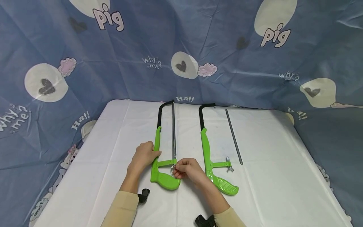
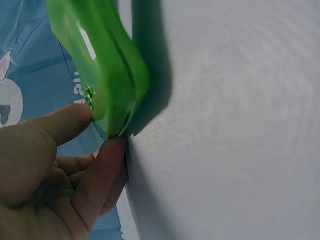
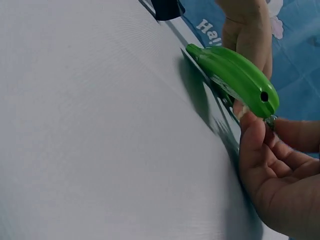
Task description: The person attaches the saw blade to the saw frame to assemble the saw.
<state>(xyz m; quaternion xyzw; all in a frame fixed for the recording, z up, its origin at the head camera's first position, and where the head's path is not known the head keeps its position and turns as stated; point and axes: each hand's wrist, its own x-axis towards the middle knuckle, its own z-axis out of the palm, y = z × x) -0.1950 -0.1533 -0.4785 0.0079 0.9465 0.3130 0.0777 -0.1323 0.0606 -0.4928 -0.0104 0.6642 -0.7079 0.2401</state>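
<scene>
A hacksaw (image 1: 167, 181) with a green handle and black front bow lies on the white-covered table, its grey blade (image 1: 174, 129) running along the open side. My left hand (image 1: 144, 154) grips the green frame between thumb and fingers. In the left wrist view, that thumb and fingers hold the edge of the green body (image 2: 107, 70). Below the short green arm, my right hand (image 1: 190, 171) pinches the wing nut (image 1: 172, 167), mostly hidden by the fingertips. The right wrist view shows the pinch at a small metal piece (image 3: 270, 121) beside the green handle (image 3: 235, 75).
To the right lies a second green hacksaw frame (image 1: 208, 151) without a blade in it, a wing nut (image 1: 230, 169) on its arm. A loose grey blade (image 1: 234, 137) lies beside it. Patterned blue cloth (image 1: 232, 63) rises behind the white table (image 1: 283, 176).
</scene>
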